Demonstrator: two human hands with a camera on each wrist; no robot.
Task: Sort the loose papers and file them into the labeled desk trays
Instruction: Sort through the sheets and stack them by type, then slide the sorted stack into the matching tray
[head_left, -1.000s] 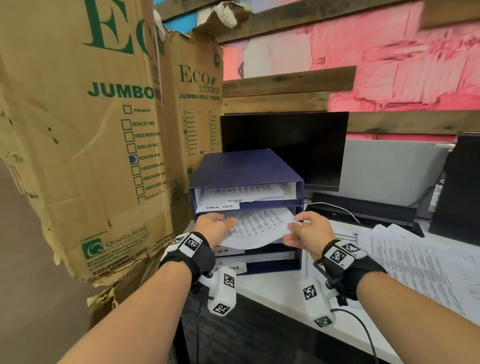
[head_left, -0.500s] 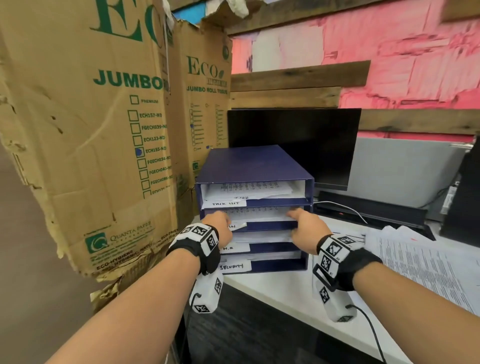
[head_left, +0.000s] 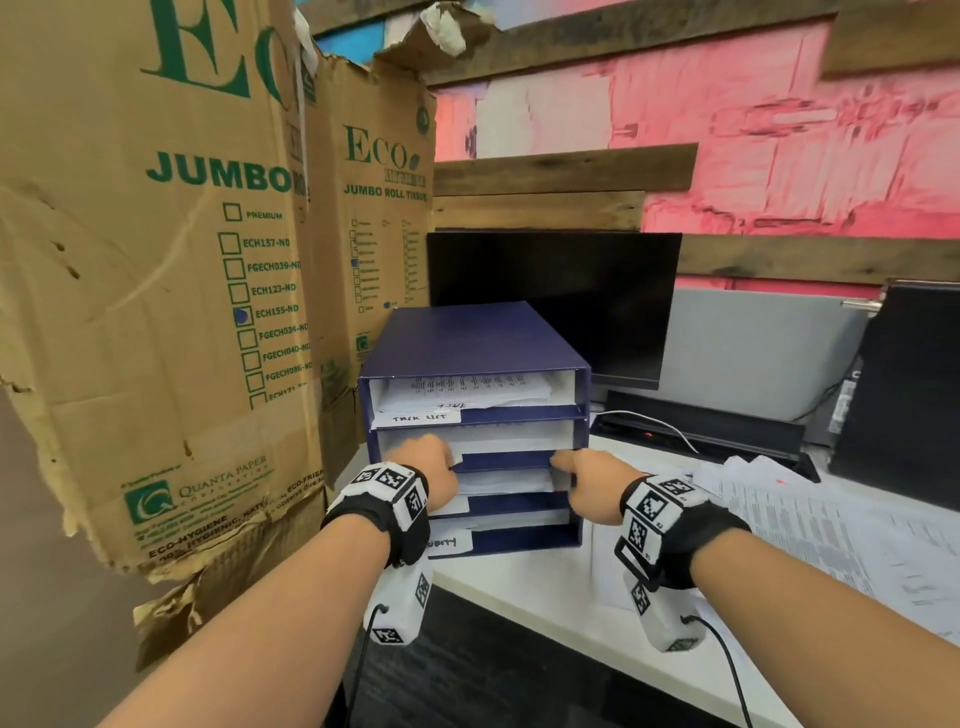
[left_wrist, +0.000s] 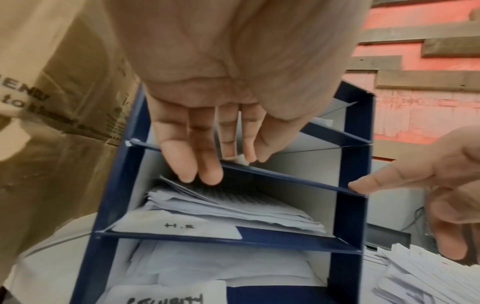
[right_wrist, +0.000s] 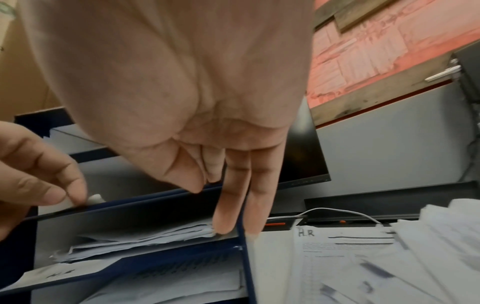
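A dark blue stacked tray unit (head_left: 478, 338) stands on the white desk (head_left: 545, 597), with several tiers holding white papers. Labels read "TASK LIST" (head_left: 418, 417), "H.R" (left_wrist: 179, 226) and "SECURITY" (head_left: 447, 543). My left hand (head_left: 428, 465) and right hand (head_left: 582, 475) are at the front of the second tier. The left fingers (left_wrist: 205, 172) lie straight on that tier's front lip. The right fingers (right_wrist: 228, 214) point straight down at the tier's right corner, touching the paper stack below. A printed sheet (head_left: 498, 444) lies inside the second tier. Loose papers (head_left: 810, 519) spread over the desk to the right.
Tall torn cardboard boxes (head_left: 156, 312) stand close on the left, against the tray unit. A dark monitor (head_left: 556, 301) stands behind the trays, with a black bar (head_left: 701, 431) and a white cable (head_left: 649, 421) at its foot. Another dark screen (head_left: 904, 389) is at the far right.
A second ago both hands held a printed sheet sticking halfway out of the second tier. The sheet is now pushed inside, and both hands have come up to the tier's front lip.
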